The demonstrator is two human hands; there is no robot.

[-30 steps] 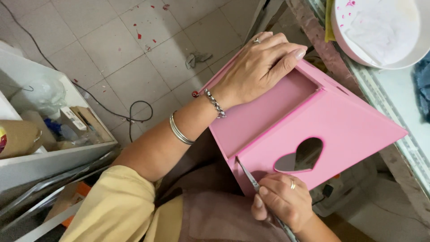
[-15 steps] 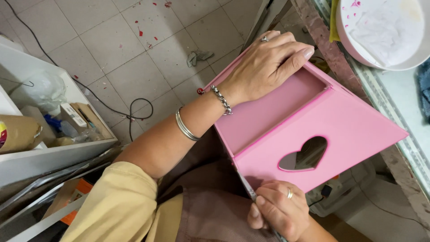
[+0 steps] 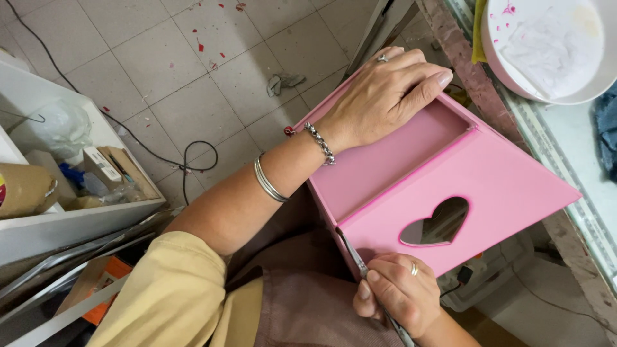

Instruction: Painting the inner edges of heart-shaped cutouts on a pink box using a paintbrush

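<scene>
Around me: white bowl [image 3: 553, 48] w/ pink paint flecks upper right, grey rag [image 3: 285, 81] on tiled floor [image 3: 128, 51] top centre, black cable [image 3: 193, 157] left of centre, white shelf [image 3: 71, 218] w/ brown tape roll [image 3: 22, 189] & plastic bag [image 3: 54, 128] at left.

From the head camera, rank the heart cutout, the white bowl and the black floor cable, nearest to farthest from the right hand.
From the right hand:
1. Heart cutout, just above it in the pink box.
2. Black floor cable, up left on the tiles.
3. White bowl, top right on the bench.
</scene>
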